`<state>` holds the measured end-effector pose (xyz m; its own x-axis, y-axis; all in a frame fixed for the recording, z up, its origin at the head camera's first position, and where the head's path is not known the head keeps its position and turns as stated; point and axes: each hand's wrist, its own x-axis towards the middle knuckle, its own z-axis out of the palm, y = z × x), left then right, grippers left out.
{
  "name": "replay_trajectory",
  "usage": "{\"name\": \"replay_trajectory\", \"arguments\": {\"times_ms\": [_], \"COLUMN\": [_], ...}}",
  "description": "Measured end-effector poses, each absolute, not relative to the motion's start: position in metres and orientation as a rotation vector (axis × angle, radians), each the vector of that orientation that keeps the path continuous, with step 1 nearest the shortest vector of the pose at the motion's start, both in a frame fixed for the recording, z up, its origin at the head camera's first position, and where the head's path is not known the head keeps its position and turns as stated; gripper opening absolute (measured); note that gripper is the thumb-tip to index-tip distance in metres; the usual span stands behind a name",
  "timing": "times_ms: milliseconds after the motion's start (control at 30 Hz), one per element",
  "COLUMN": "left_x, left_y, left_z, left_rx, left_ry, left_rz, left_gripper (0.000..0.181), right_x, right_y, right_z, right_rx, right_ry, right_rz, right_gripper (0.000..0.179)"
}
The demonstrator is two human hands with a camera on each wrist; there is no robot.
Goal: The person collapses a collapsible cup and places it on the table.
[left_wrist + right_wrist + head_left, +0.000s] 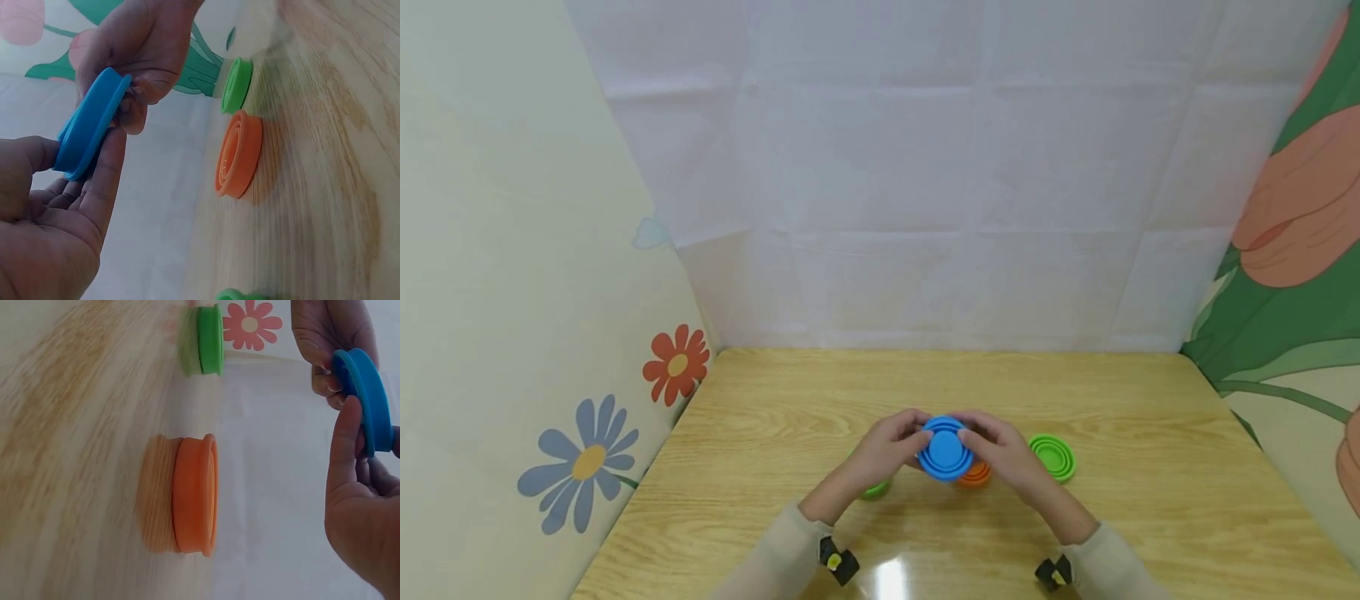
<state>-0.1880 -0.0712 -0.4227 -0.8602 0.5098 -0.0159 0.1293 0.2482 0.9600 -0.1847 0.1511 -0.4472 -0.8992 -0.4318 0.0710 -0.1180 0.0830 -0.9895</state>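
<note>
Both hands hold a blue collapsible cup (pixel 945 450), folded flat into rings, up above the table. My left hand (pixel 886 448) pinches its left edge, thumb on the face towards me and fingers behind. On the opposite edge, my right hand (pixel 1006 450) grips it the same way. Below and partly behind the blue cup, an orange collapsible cup (pixel 976 475) lies flattened on the wood, seen whole in the left wrist view (pixel 240 155).
One green collapsible cup (pixel 1052 457) lies flat right of the right hand. Another green cup (pixel 876 490) is mostly hidden under the left hand. The wooden table (pixel 760 467) meets a white cloth backdrop (pixel 880 208), with flower-printed panels at both sides.
</note>
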Motion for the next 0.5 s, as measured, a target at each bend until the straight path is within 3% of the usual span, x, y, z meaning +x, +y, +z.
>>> {"name": "replay_trajectory", "arguments": {"times_ms": [500], "left_x": [-0.1918], "left_y": [-0.0749], "left_z": [-0.4322], "left_rx": [0.528], "left_ry": [2.008], "left_rz": [1.740], "left_gripper": [0.043], "right_x": [-0.1883], "right_y": [0.1487], "right_z": [-0.4478], "right_rx": [-0.345], "right_ry": [2.008], "right_rz": [-1.934], "right_gripper": [0.049]}}
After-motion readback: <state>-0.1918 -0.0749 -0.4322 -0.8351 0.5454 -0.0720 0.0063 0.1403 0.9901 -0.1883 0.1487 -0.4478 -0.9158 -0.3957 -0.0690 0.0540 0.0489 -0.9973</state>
